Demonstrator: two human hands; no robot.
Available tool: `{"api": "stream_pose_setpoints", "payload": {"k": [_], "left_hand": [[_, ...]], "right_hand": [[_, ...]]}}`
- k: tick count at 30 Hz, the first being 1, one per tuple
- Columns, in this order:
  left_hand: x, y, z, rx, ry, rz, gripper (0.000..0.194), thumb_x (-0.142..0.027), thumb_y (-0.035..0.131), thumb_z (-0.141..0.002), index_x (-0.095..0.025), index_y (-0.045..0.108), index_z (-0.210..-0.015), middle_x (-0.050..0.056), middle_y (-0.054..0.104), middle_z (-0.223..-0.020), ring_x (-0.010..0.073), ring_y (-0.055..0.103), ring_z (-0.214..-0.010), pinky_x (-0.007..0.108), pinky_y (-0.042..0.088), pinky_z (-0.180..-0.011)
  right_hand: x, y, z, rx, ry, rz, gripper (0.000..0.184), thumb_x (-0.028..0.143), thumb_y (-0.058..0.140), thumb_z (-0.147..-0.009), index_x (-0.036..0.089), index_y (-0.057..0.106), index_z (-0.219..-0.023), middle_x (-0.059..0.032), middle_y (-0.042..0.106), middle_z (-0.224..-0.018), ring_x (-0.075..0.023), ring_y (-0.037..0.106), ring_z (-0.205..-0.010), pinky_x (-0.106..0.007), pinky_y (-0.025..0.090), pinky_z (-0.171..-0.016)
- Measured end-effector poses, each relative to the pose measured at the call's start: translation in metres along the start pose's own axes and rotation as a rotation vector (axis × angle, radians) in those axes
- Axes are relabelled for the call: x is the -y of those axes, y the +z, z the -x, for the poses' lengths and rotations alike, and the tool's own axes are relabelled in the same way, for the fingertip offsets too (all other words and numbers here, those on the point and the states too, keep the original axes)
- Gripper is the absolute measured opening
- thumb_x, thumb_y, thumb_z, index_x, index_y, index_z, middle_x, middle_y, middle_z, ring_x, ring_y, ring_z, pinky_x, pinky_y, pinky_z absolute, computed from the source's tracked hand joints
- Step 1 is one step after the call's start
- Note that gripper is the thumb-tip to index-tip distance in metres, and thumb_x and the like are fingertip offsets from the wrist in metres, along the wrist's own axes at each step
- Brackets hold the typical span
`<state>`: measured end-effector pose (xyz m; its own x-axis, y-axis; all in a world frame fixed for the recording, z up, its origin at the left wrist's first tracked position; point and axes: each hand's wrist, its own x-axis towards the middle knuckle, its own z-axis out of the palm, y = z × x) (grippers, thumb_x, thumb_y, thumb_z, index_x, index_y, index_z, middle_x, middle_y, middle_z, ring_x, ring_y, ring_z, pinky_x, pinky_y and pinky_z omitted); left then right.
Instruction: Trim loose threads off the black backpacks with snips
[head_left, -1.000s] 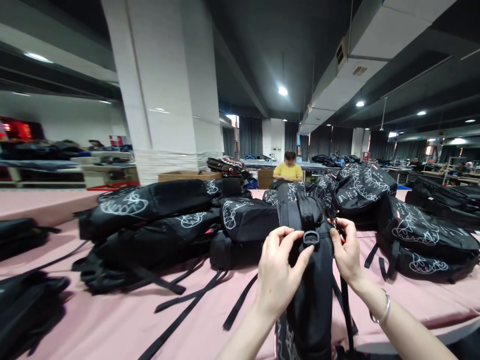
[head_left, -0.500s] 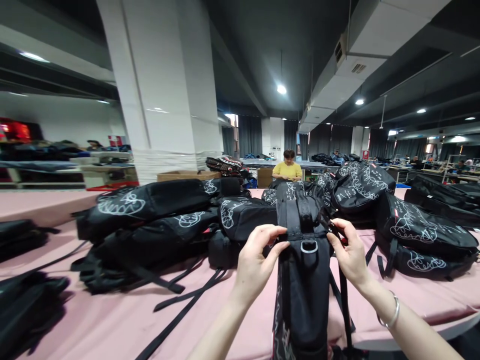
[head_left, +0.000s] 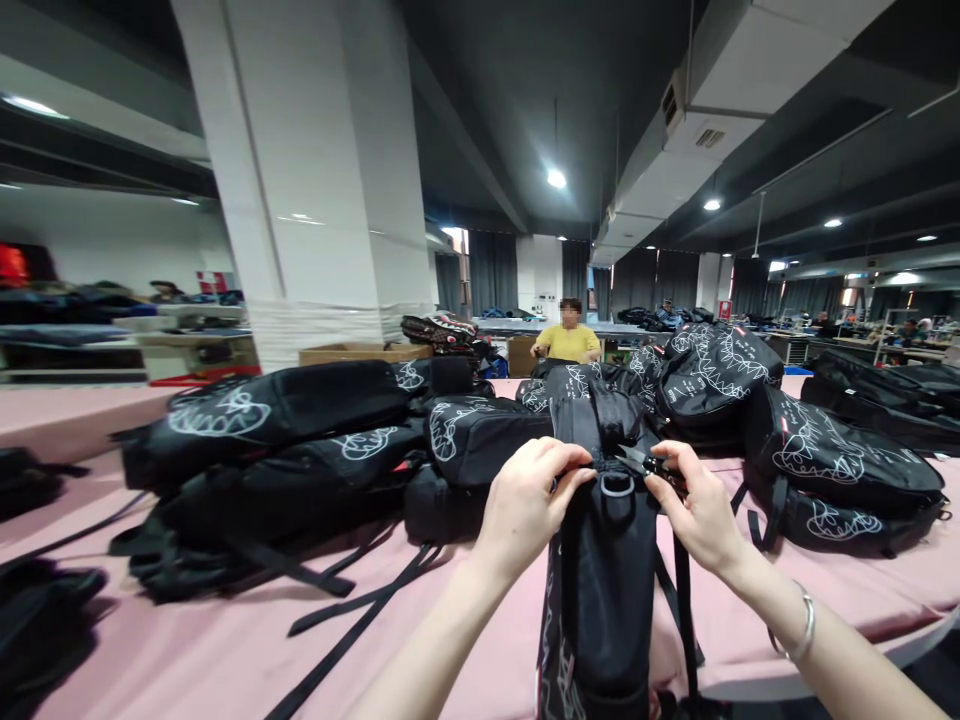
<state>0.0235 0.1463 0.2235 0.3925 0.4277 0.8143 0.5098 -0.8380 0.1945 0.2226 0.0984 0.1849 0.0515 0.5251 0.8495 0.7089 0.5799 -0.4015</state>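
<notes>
At the near side of the pink table (head_left: 202,640), a black backpack (head_left: 611,600), metal ring (head_left: 618,494) uppermost. Pinched narrowly beside the ring by the left grip (head_left: 525,510); pointed small snips (head_left: 636,460) at the same seam, held firmly in the right grip (head_left: 697,510). Crowded by piled backpacks (head_left: 716,375) beyond and to both sides, loose straps (head_left: 337,665) trailing leftward. Farther off, near the pillar (head_left: 345,200), a cardboard box (head_left: 364,353), contents hidden.
</notes>
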Motion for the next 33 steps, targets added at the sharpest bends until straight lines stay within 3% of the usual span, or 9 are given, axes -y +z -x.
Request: {"api": "stream_pose_setpoints", "payload": {"k": [9, 15, 19, 23, 26, 30, 33], "left_hand": [[-0.012, 0.0, -0.019, 0.231, 0.055, -0.324, 0.015, -0.019, 0.042, -0.084, -0.017, 0.054, -0.075, 0.004, 0.056, -0.078, 0.016, 0.053, -0.065, 0.028, 0.039, -0.06], [-0.007, 0.011, -0.01, 0.107, -0.084, -0.025, 0.016, -0.019, 0.04, -0.084, -0.02, 0.044, -0.069, 0.002, 0.052, -0.075, 0.0147, 0.051, -0.069, 0.026, 0.04, -0.062], [-0.006, 0.011, -0.008, 0.097, -0.124, 0.002, 0.016, -0.021, 0.039, -0.084, -0.02, 0.043, -0.068, 0.001, 0.052, -0.074, 0.0149, 0.05, -0.068, 0.028, 0.039, -0.062], [-0.009, 0.009, -0.008, 0.083, -0.123, 0.053, 0.014, -0.021, 0.041, -0.082, -0.019, 0.045, -0.068, 0.001, 0.051, -0.074, 0.0147, 0.048, -0.067, 0.028, 0.036, -0.061], [-0.007, 0.008, -0.007, 0.006, -0.204, 0.256, 0.015, -0.023, 0.045, -0.08, -0.018, 0.047, -0.066, 0.0, 0.049, -0.069, 0.0136, 0.045, -0.065, 0.027, 0.034, -0.06], [-0.002, 0.004, -0.004, -0.197, -0.481, 0.824, 0.021, -0.035, 0.055, -0.077, -0.017, 0.049, -0.069, -0.005, 0.038, -0.058, 0.0081, 0.034, -0.051, 0.023, 0.027, -0.048], [-0.006, -0.005, -0.001, -0.346, -0.564, 1.055, 0.027, -0.038, 0.066, -0.069, -0.016, 0.051, -0.07, -0.004, 0.042, -0.062, 0.0067, 0.036, -0.053, 0.021, 0.03, -0.05]], "right_hand": [[-0.002, -0.01, -0.014, 0.122, -0.168, 0.173, 0.014, 0.027, 0.048, -0.088, 0.018, 0.056, -0.081, -0.0041, 0.063, -0.078, -0.0155, 0.058, -0.069, -0.024, 0.042, -0.064], [0.006, -0.021, -0.036, 0.302, -0.231, 0.235, 0.009, 0.026, 0.052, -0.087, 0.018, 0.056, -0.083, -0.0032, 0.063, -0.079, -0.015, 0.058, -0.07, -0.023, 0.04, -0.063], [0.011, -0.025, -0.05, 0.413, -0.258, 0.205, 0.008, 0.025, 0.056, -0.085, 0.018, 0.055, -0.082, -0.002, 0.062, -0.078, -0.0134, 0.057, -0.068, -0.021, 0.038, -0.061], [0.015, -0.026, -0.055, 0.432, -0.295, 0.261, 0.005, 0.023, 0.057, -0.084, 0.018, 0.055, -0.082, -0.0017, 0.062, -0.075, -0.0138, 0.056, -0.067, -0.022, 0.037, -0.06], [0.018, -0.023, -0.053, 0.405, -0.289, 0.263, 0.005, 0.02, 0.057, -0.083, 0.018, 0.055, -0.078, -0.0011, 0.061, -0.073, -0.0138, 0.056, -0.066, -0.022, 0.037, -0.06], [0.018, -0.019, -0.05, 0.347, -0.191, 0.124, 0.008, 0.021, 0.055, -0.084, 0.019, 0.055, -0.076, -0.0011, 0.065, -0.079, -0.0138, 0.059, -0.07, -0.022, 0.04, -0.062], [0.018, -0.017, -0.051, 0.308, -0.127, 0.065, 0.007, 0.025, 0.054, -0.084, 0.019, 0.056, -0.082, -0.0017, 0.065, -0.081, -0.0142, 0.059, -0.068, -0.023, 0.042, -0.061]]}}
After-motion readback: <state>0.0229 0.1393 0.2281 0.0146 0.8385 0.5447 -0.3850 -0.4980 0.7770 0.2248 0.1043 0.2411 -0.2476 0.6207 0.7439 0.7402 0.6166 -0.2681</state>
